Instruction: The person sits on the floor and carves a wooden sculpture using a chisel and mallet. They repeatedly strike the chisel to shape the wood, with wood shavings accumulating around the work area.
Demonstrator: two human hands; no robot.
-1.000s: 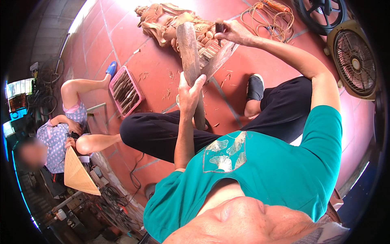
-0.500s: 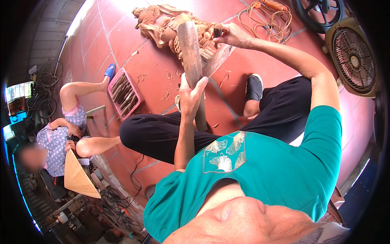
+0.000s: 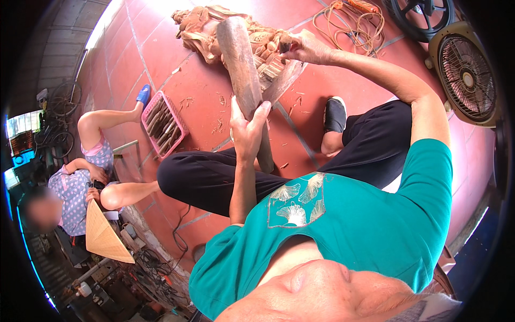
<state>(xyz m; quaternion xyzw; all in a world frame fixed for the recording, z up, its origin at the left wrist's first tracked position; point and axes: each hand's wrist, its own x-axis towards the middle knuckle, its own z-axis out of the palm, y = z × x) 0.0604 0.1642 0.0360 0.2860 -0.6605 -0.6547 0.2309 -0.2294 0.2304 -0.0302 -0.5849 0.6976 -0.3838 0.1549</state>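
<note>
My left hand (image 3: 248, 129) is closed round the middle of a long wooden club (image 3: 238, 59), whose broad end leans up and left over a brown wood carving (image 3: 204, 32) on the floor. The club's thin end comes down by my left leg. Beside the carving's right end my right hand (image 3: 310, 48) pinches a small dark piece (image 3: 285, 45), too little of which shows to tell its kind. Under that hand a greyish wooden board (image 3: 284, 83) slants from the carving toward the club. The club hides part of the carving.
A pink basket (image 3: 182, 122) of wooden-handled tools stands left, near a seated person (image 3: 80, 182) with a conical hat (image 3: 104, 236). An orange cord (image 3: 335, 24), a black wheel (image 3: 424, 16) and a box fan (image 3: 466, 75) lie or stand right. Wood chips (image 3: 219, 126) litter the red tiles.
The club's broad end has swung left and up, and my left hand has shifted slightly left with it. My right hand has moved only a little, still pinching the dark piece.
</note>
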